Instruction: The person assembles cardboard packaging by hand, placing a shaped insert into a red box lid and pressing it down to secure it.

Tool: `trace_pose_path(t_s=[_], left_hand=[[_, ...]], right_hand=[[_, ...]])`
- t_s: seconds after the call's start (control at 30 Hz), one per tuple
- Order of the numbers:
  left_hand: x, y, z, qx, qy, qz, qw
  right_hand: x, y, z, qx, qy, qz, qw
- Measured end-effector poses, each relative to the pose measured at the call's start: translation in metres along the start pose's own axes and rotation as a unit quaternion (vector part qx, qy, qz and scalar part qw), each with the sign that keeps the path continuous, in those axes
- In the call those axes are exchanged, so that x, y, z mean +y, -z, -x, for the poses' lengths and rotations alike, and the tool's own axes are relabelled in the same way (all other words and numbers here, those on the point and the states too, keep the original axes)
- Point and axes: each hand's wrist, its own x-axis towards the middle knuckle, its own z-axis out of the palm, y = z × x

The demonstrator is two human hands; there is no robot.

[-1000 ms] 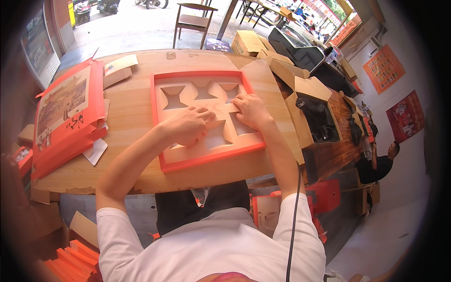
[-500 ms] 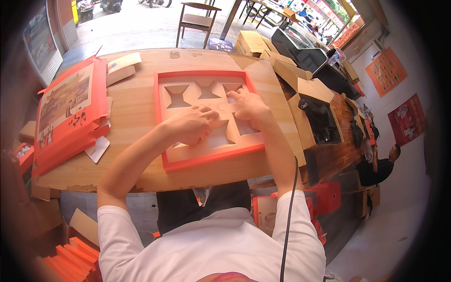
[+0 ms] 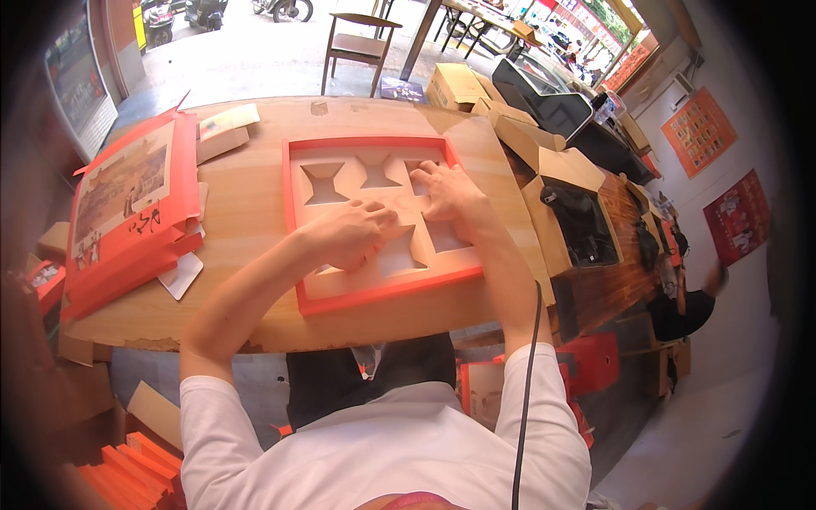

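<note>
A shallow red box lies on the wooden table in front of me, holding a pale cardboard insert with several square cut-outs and folded flaps. Over the insert's lower left part, my left hand is closed, with bent fingers reaching across the middle divider; its thumb side dips toward a cut-out and is partly hidden. My right hand straddles the divider between the two right-hand cut-outs. Its fingers curl into the upper one, and its thumb rests lower down. Both hands press on the insert.
A red printed box lid lies at the table's left, beside a small white carton. Right of the table stands an open brown carton with black contents. A black cable runs along my right arm. A chair stands beyond.
The whole scene sits slightly lower in the picture. My hands keep nearly the same places on the insert, with only small finger shifts. The person at the far right has changed posture.
</note>
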Motion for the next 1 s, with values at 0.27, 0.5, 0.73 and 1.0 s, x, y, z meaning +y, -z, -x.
trace_pose_path(t_s=[0.27, 0.5, 0.73, 1.0], left_hand=[[0.001, -0.001, 0.001, 0.010, -0.005, -0.014, 1.000], [0.001, 0.000, -0.001, 0.005, -0.007, -0.008, 1.000], [-0.003, 0.003, 0.000, -0.009, -0.004, 0.026, 1.000], [0.027, 0.062, 0.015, -0.045, 0.109, 0.088, 0.989]], right_hand=[[0.005, -0.012, -0.004, -0.003, 0.006, 0.084, 0.996], [0.006, -0.014, -0.001, 0.009, -0.003, 0.045, 0.999], [0.000, 0.005, 0.033, 0.060, 0.021, -0.185, 0.981], [-0.037, -0.006, 0.132, 0.168, -0.014, -0.299, 0.939]])
